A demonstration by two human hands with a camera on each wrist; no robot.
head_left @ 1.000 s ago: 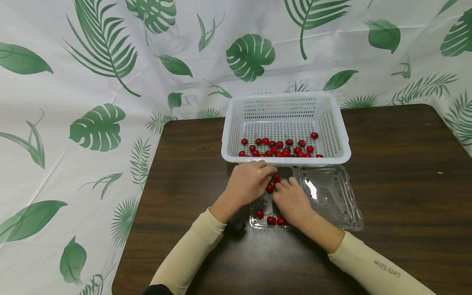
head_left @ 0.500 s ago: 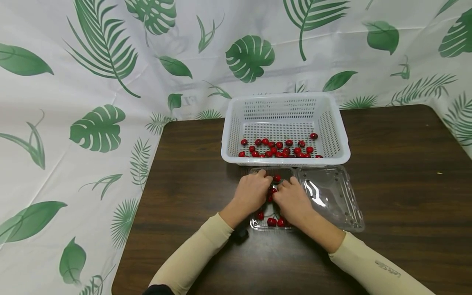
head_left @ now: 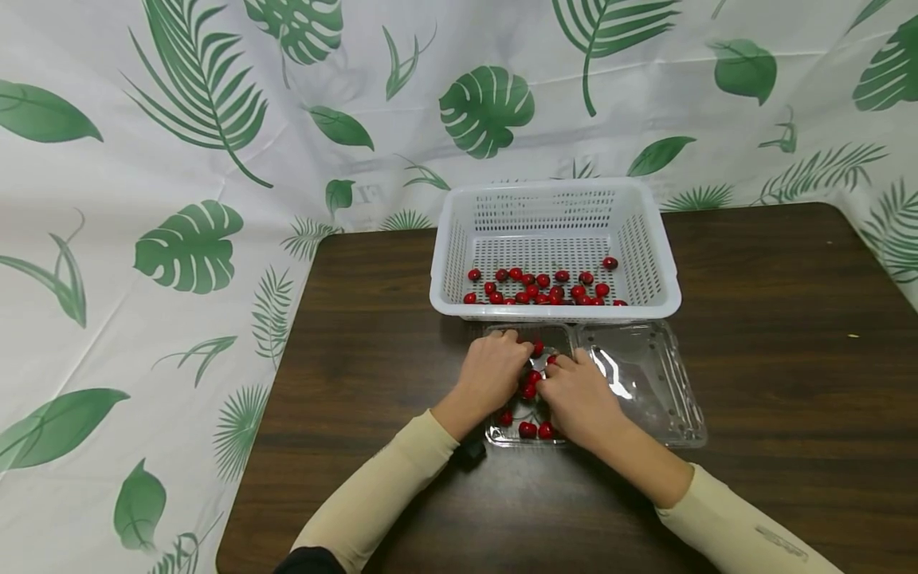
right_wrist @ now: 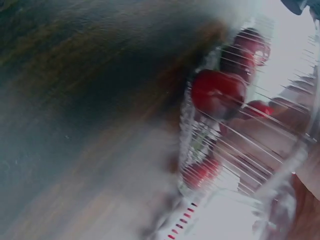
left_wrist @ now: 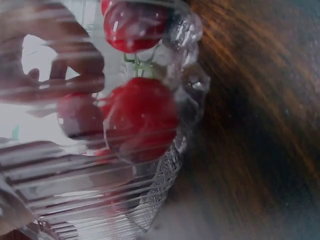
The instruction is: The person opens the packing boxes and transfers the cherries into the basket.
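Note:
A clear plastic clamshell box lies open on the table, its base holding several red cherries. My left hand reaches over the base's left side with curled fingers, its fingertips close to a cherry. Through the box wall in the left wrist view, finger and thumb bend together just above a blurred cherry. On the base's right side is my right hand, fingertips touching or beside a cherry. The right wrist view shows that hand's fingers behind ribbed plastic near a cherry; their hold is unclear.
The clamshell's transparent lid lies flat to the right. Directly behind stands a white perforated basket with several more cherries toward its front. A dark wooden table meets a leaf-print sheet.
My left hand has come down and nearer, away from the basket rim, into the box. My right hand has shifted slightly right, and a cherry now shows at its fingertips.

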